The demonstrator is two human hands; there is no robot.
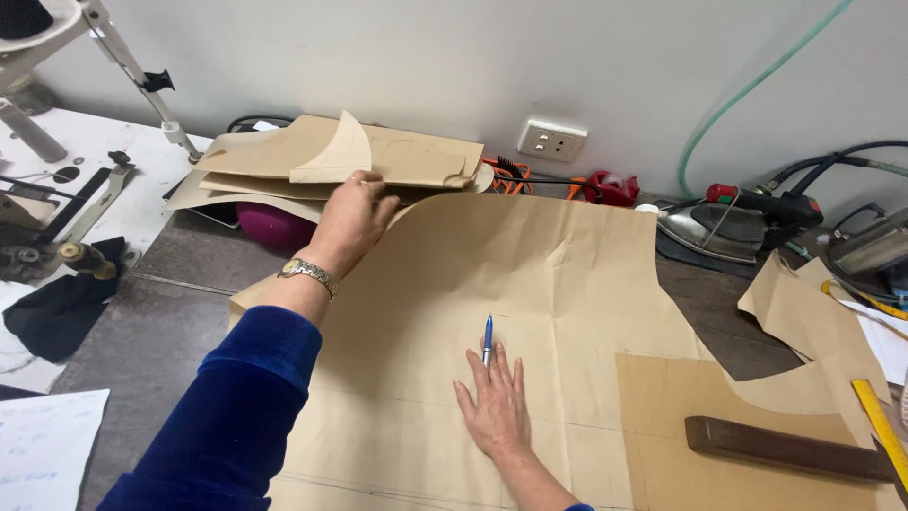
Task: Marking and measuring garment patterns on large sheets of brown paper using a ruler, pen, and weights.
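Note:
A large brown paper pattern piece (558, 284) lies spread over the dark table (170, 312). My right hand (494, 405) rests flat on it, fingers spread, with a blue pen (487, 339) tucked between two fingers and pointing away from me. My left hand (352, 220), with a metal wristwatch and a blue velvet sleeve, reaches to the far edge and touches a stack of brown paper pattern pieces (378, 156) by the wall. One curved piece in that stack stands curled upward.
A dark wooden bar (785, 447) lies on another brown paper sheet (719, 416) at the right, beside a yellow ruler (880, 426). A steam iron (709, 230) and hoses sit at the back right, a wall socket (551, 139) behind. A white machine table (85, 180) stands at left.

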